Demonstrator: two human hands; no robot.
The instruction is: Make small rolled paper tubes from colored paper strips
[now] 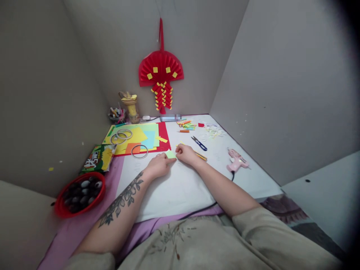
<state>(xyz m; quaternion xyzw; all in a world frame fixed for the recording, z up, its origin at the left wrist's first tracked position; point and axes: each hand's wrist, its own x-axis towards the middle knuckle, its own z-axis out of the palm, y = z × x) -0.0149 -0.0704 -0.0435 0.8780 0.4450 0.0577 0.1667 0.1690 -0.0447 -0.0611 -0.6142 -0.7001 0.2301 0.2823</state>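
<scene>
A small piece of light green paper lies on the white table covering between my two hands. My left hand holds it from the left, its index finger stretched along the near edge. At the paper's right side is my right hand, fingers curled into a pinch; whatever sits between their tips is too small to make out. A yellow pencil-like stick shows to the right of that hand, partly hidden by it. Thread snips with dark blue handles lie just beyond.
Coloured paper sheets with several tape-like rings lie at left. Nearer are a snack bag and a red bowl of dark round things. A pink glue gun lies right; rolled paper pieces are behind.
</scene>
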